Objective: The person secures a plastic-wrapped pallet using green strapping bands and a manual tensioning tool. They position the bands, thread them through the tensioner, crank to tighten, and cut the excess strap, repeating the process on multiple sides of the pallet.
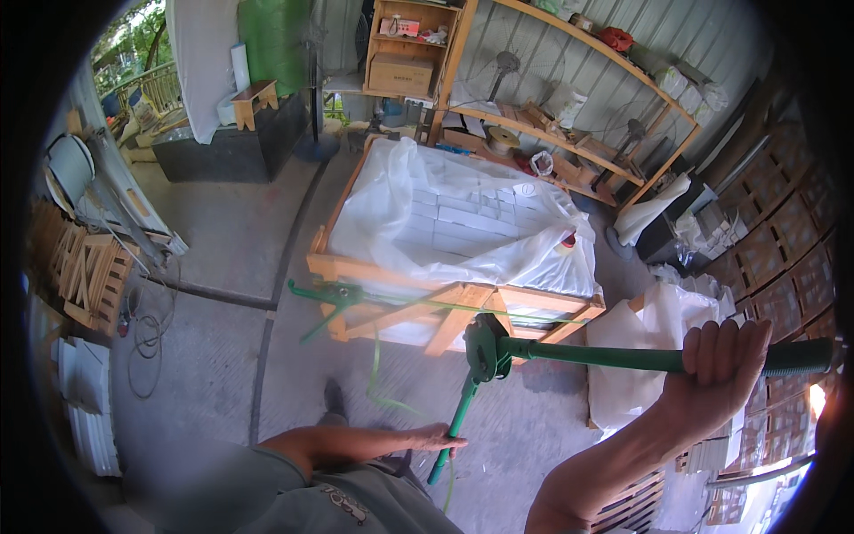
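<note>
My right hand (722, 363) is wrapped round the long handle of a green two-handled strapping crimper (485, 349), raised to the right. My left hand (436, 438) is closed on its other, lower handle. The handles are spread wide apart, and the crimper's head hangs in front of the wooden crate (391, 270). A green strap (543, 319) runs along the crate's near side. At the crate's near left, a green strapping tensioner (336, 295) sits by the strap. Loose strap (378, 374) trails down to the floor. White plastic film (382, 222) covers the white boxes (471, 218) in the crate.
Wooden shelving (569, 147) with fans and a spool stands behind the crate. Stacked brown cartons (774, 209) line the right side. A white-wrapped load (627, 356) stands at the crate's right end. Pallet pieces (93, 267) and a coiled hose (147, 334) are at left.
</note>
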Available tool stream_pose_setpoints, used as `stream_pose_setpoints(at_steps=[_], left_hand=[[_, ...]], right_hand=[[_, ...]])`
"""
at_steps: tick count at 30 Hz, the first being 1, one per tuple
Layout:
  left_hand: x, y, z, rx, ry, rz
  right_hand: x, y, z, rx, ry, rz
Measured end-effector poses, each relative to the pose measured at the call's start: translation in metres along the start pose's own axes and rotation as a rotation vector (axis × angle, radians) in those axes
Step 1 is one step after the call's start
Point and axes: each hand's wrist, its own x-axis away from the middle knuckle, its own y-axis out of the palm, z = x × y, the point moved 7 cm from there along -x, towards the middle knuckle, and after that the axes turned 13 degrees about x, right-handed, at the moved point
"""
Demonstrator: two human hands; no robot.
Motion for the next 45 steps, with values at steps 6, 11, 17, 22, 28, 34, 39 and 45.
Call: stream_pose_setpoints(at_steps=[6, 11, 17, 22, 28, 34, 39, 45], left_hand=[[-0.002, 0.022, 0.054, 0.627, 0.11, 0.226], [0.012, 0.022, 0.127, 1.047, 0.102, 0.059], [-0.008, -0.113, 0.208, 1.011, 0.147, 0.445], [-0.049, -0.217, 0.219, 1.126, 0.243, 0.588], [-0.094, -0.34, 0.205, 0.979, 0.17, 0.762], [-0.138, -0.428, 0.196, 0.79, 0.141, 0.936], [-0.175, -0.479, 0.198, 0.639, 0.146, 1.108], [-0.189, -0.498, 0.211, 0.086, 0.037, 1.04]], right_hand=[[0.008, -0.014, -0.012, -0.036, -0.161, 0.104], [0.028, -0.023, 0.035, -0.089, -0.288, 0.069], [0.112, -0.009, 0.165, 0.335, -0.133, -0.212], [0.155, -0.012, 0.265, 0.471, 0.195, -0.229], [0.156, -0.015, 0.36, 0.268, 0.654, -0.099], [0.151, -0.045, 0.467, 0.548, 0.784, 0.081], [0.153, -0.07, 0.538, 0.706, 0.991, 0.025], [0.172, -0.098, 0.583, 1.0, 1.13, -0.113]])
